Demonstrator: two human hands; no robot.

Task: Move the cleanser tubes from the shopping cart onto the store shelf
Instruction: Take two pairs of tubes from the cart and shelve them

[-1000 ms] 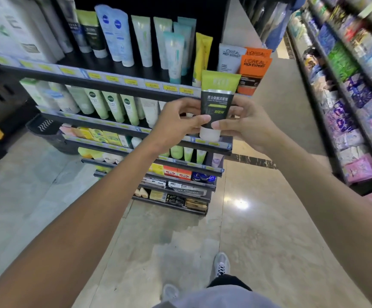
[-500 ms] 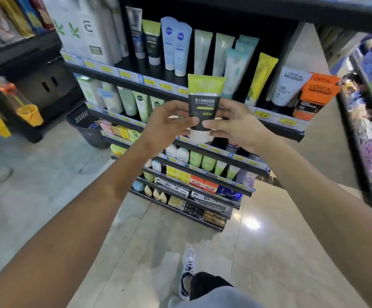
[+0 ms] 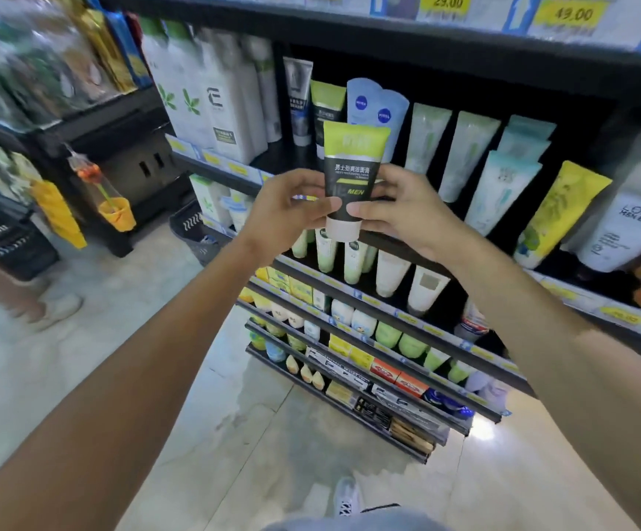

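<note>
- While both forearms run off the lower edge of the view, the left hand and right hand meet at one cleanser tube, each pinching its lower end from its own side.
- Held upright with its pale cap down, the tube shows a green top and a dark body marked "MEN"; the thumbs cover part of the lower label.
- Just beyond the hands, the store shelf carries a row of standing tubes; two blue Nivea tubes are half hidden behind the held one.
- Right of the right hand, a white L'Oreal tube stands, and an orange pack beside it is cut off by the frame.
- Left of the left hand, the far racks are blurred beyond reading.
</note>
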